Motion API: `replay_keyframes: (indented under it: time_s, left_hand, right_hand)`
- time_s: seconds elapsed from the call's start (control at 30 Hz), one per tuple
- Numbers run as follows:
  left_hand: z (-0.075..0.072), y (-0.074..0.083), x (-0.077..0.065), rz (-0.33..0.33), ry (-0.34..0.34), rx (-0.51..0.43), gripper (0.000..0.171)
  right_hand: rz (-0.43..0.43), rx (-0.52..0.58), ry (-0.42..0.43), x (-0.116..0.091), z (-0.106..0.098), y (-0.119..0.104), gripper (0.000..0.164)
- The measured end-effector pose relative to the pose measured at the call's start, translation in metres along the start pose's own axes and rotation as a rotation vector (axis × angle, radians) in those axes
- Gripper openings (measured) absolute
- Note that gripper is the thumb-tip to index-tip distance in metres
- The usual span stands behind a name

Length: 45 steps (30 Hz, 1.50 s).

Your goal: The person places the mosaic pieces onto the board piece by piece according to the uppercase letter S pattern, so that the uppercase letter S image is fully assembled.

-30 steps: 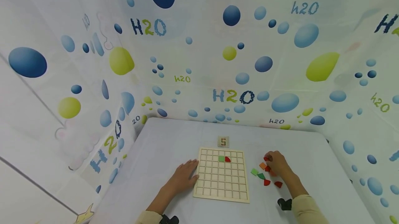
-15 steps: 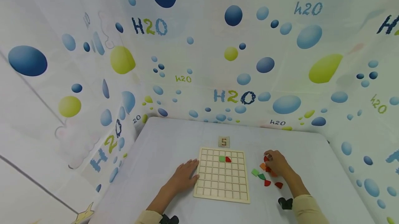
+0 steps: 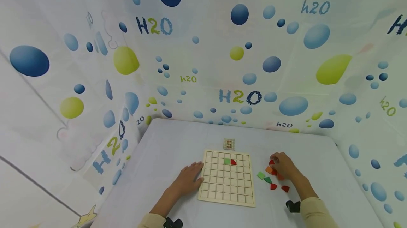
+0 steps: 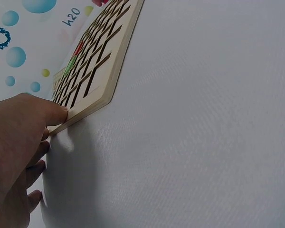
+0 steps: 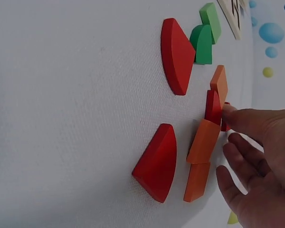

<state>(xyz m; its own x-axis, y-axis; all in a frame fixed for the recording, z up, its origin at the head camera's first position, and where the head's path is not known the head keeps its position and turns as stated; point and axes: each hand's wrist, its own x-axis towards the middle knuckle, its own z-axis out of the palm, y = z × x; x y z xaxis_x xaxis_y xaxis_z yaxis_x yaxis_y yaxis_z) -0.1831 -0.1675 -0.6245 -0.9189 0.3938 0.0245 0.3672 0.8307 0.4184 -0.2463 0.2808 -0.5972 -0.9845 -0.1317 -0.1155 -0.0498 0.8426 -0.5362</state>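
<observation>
My left hand (image 3: 187, 178) lies at the left edge of a wooden grid board (image 3: 219, 182), fingers straight; in the left wrist view its thumb (image 4: 57, 113) rests on the rim. A light green square tile (image 3: 227, 161) and a red quarter-circle tile (image 3: 233, 162) sit side by side in upper cells. Right of the board, my right hand (image 3: 283, 166) pinches a red piece (image 3: 271, 162) between thumb and fingers. In the right wrist view that red piece (image 5: 226, 125) is mostly hidden behind the thumb, beside another red tile (image 5: 212, 107) and orange tiles (image 5: 203, 141).
Loose tiles lie between board and right hand: a light green square (image 3: 260, 175), a dark green one (image 3: 267, 179), a red quarter-circle (image 3: 273, 186) and another red tile (image 3: 285, 188). A small card marked like a 5 (image 3: 229, 144) lies behind the board. Patterned sheets (image 3: 203, 55) surround the table.
Both hands stay nearly where they were, the right one still at the red piece. The head view shifts slightly.
</observation>
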Motion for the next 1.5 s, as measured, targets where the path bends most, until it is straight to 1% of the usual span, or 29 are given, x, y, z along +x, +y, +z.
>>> replay_keyframes:
  time_s: [0.17, 0.23, 0.43, 0.6, 0.73, 1.07, 1.2, 1.3, 1.37, 1.43, 1.5]
  left_hand:
    - [0.000, 0.000, 0.000, 0.001, -0.005, 0.002, 0.062]
    - [-0.001, 0.000, 0.000, 0.000, -0.007, 0.002, 0.062]
    - [-0.001, 0.000, 0.000, -0.003, -0.003, -0.002, 0.062]
    - [-0.001, 0.000, 0.000, -0.007, 0.002, -0.009, 0.063]
    - [-0.001, 0.000, 0.000, -0.008, 0.004, -0.014, 0.063]
    - [-0.002, 0.002, -0.001, -0.004, -0.001, -0.017, 0.062]
    - [-0.003, 0.003, -0.001, 0.002, -0.009, -0.025, 0.062]
    - [-0.002, 0.003, -0.001, 0.004, -0.019, -0.029, 0.062]
    - [-0.002, 0.002, -0.001, 0.001, -0.020, -0.025, 0.062]
    - [-0.002, 0.001, -0.001, -0.007, -0.022, -0.015, 0.062]
    - [-0.002, 0.000, -0.001, -0.011, -0.016, -0.009, 0.062]
  right_hand:
    - [-0.010, 0.020, -0.013, -0.002, -0.002, -0.002, 0.025]
    - [-0.002, 0.024, -0.007, -0.002, -0.001, -0.002, 0.025]
    - [-0.013, 0.023, 0.011, 0.000, 0.003, 0.000, 0.025]
    - [-0.025, 0.047, 0.031, -0.001, 0.005, 0.001, 0.023]
    - [-0.029, 0.036, 0.044, -0.001, 0.006, -0.001, 0.023]
    - [-0.021, 0.077, 0.057, 0.009, 0.015, -0.006, 0.023]
    - [-0.035, 0.119, 0.063, 0.013, 0.019, -0.014, 0.022]
    - [-0.077, 0.138, 0.072, 0.017, 0.026, -0.024, 0.020]
    - [-0.106, 0.147, 0.079, 0.022, 0.033, -0.033, 0.018]
    - [-0.148, 0.130, 0.095, 0.026, 0.039, -0.045, 0.015]
    - [-0.173, 0.134, 0.091, 0.029, 0.045, -0.058, 0.014]
